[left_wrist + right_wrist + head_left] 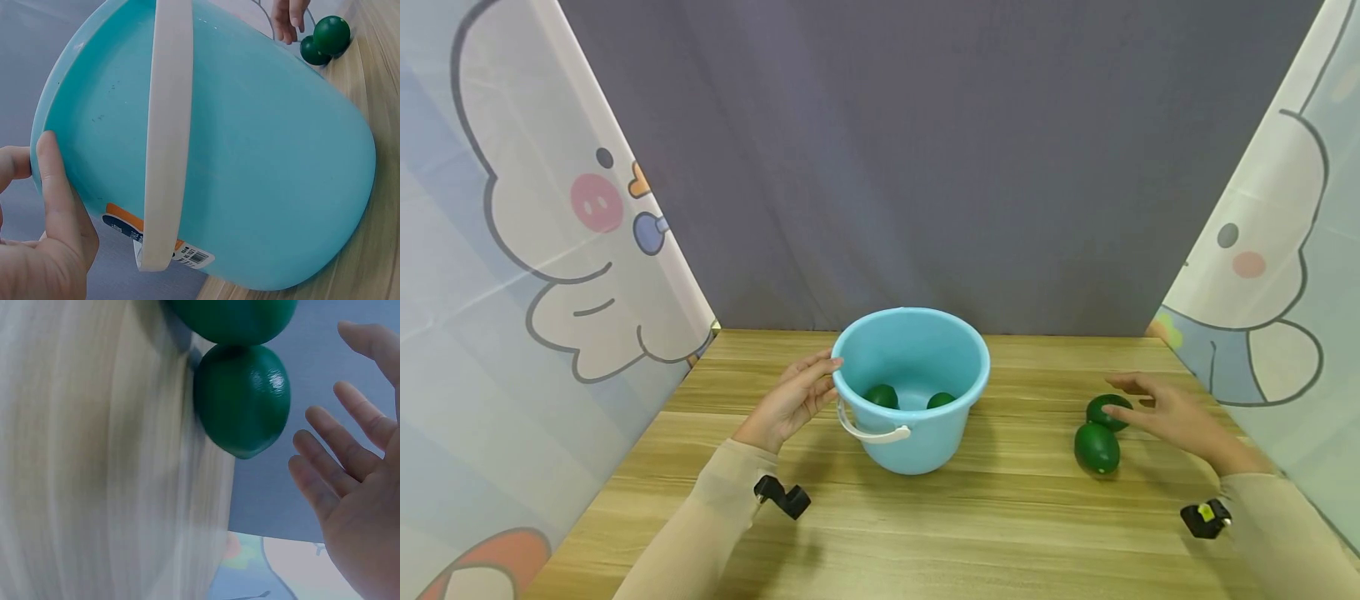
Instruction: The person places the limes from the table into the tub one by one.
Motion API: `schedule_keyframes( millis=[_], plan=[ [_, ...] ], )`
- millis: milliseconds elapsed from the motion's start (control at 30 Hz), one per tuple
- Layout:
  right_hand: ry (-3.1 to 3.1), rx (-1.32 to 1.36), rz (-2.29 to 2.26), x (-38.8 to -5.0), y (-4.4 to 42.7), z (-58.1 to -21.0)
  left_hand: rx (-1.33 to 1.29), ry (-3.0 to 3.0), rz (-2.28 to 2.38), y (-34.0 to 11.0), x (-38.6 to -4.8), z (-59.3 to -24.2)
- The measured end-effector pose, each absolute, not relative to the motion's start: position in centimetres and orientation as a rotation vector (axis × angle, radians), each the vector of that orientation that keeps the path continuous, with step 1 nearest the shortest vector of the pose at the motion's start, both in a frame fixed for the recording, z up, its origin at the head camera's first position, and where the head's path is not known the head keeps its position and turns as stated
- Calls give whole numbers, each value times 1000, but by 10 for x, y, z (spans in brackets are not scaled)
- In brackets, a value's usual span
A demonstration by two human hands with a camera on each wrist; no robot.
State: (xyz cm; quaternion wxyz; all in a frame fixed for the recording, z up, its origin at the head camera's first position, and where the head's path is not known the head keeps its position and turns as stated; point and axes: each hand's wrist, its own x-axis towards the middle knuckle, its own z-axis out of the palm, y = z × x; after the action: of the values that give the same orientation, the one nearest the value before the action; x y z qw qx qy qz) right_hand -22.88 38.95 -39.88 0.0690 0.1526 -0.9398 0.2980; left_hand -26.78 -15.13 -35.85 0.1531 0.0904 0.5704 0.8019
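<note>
A light blue bucket (921, 442) stands upright on the table, its white handle (872, 433) hanging down at the front left. My left hand (797, 398) pinches the bucket's left rim, with fingers on both sides of it in the left wrist view. Inside the bucket lie two green limes (881, 396), partly hidden by the front wall. On the right, a near lime (1097, 450) and a far lime (1107, 411) touch each other. Just above the far one hovers my right hand (1172, 417), fingers spread and holding nothing; the right wrist view shows a gap between fingers and lime (242, 400).
The wood-grain table (1000, 533) runs back to a dark grey curtain (925, 167). Printed cartoon curtains (550, 275) hang at both sides. A label (194, 255) is stuck on the bucket's side. A small black device (782, 497) is strapped to each wrist.
</note>
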Motion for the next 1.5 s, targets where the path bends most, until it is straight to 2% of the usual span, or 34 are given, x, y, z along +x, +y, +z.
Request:
schedule_keyframes(
  millis=[767,1500],
  plan=[
    [-2879,341,890,-240,395,-424,268,1637,2299,-151,-268,-359],
    [-2901,320,918,-245,397,-429,260,1624,2310,-151,-268,-359]
  ],
)
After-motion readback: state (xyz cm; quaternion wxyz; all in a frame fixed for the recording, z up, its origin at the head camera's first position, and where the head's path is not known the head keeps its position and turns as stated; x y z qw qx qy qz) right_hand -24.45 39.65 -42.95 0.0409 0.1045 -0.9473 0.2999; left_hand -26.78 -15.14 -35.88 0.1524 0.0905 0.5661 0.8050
